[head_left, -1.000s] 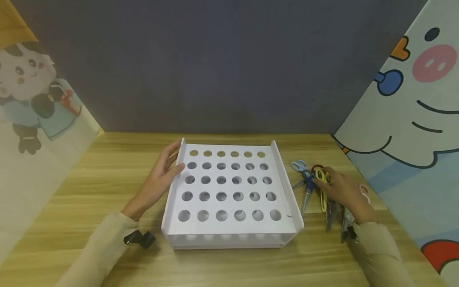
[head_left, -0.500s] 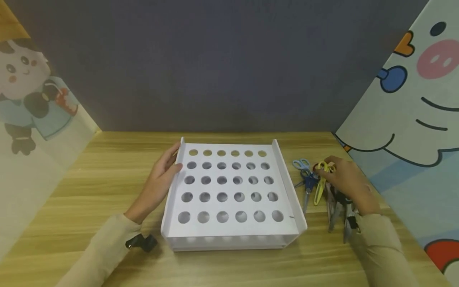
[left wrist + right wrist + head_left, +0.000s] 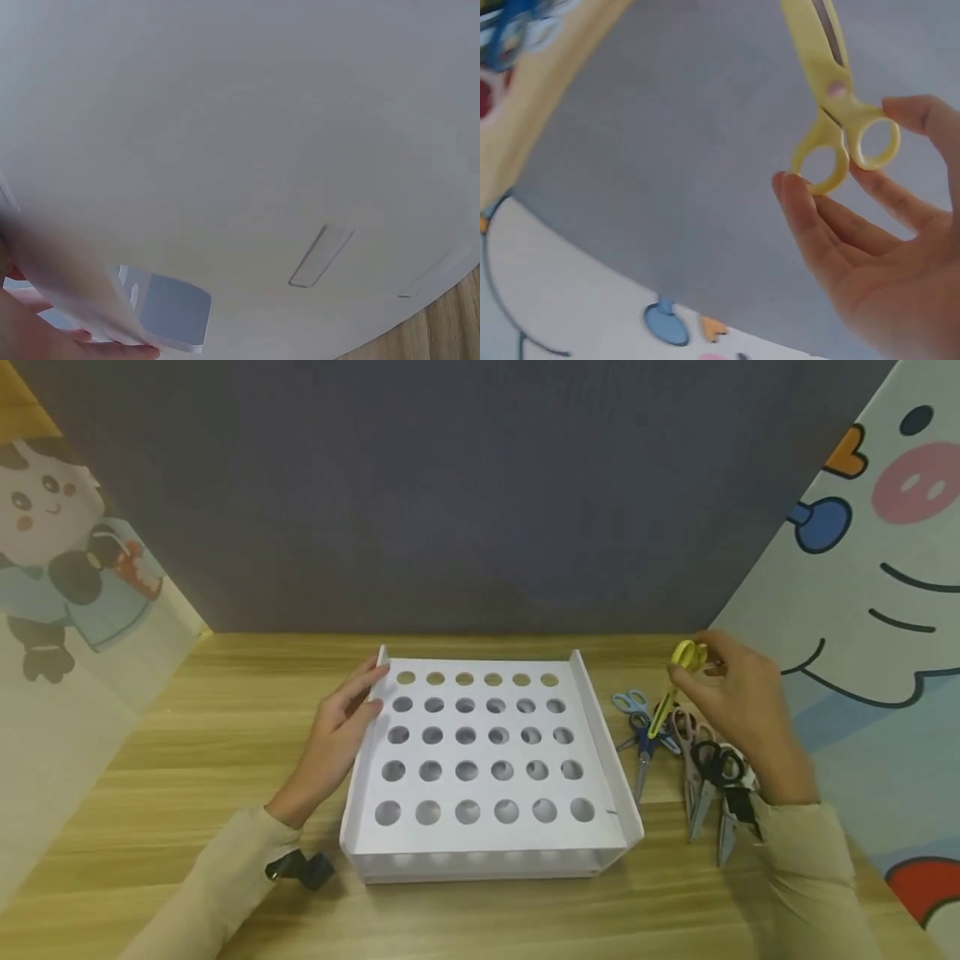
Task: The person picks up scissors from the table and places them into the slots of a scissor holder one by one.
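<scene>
Wood-grain table point(image 3: 202, 727), yellow scissors point(image 3: 831, 94) pinched by handles point(image 3: 862, 114) in right hand point(image 3: 742, 697), left hand point(image 3: 332, 735) holding white rack point(image 3: 483, 752)

Site presents as a booth-like indoor workstation, wider premises undetermined, evidenced by a wood-grain tabletop point(image 3: 225, 735), a plain dark grey back panel point(image 3: 465, 502) and cartoon-printed side panels point(image 3: 885, 627)

A wood-grain tabletop point(image 3: 187, 760) is bearing a white rack point(image 3: 483, 752).
Light-blue-handled scissors point(image 3: 629, 697), dark-blue-handled scissors point(image 3: 646, 748), pink-handled scissors point(image 3: 691, 749) and black-handled scissors point(image 3: 717, 769) are lying to its right.
</scene>
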A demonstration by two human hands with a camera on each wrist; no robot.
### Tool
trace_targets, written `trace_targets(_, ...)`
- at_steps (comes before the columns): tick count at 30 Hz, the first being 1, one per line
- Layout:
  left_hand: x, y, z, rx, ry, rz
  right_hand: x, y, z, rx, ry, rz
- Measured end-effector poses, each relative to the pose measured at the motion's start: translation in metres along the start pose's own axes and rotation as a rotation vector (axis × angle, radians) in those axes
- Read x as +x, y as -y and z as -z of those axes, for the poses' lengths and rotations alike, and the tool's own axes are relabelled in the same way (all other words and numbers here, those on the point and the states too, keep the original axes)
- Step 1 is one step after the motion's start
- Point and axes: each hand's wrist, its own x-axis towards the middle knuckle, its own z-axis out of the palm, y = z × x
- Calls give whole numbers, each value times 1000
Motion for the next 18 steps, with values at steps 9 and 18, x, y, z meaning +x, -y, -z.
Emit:
trace_targets(9,-1,1,1,45,-22,-26,15,44,-6,141,-276,157)
trace_targets(18,-1,-3,-2,59,-35,-28,31,71,-31,301,-358,267)
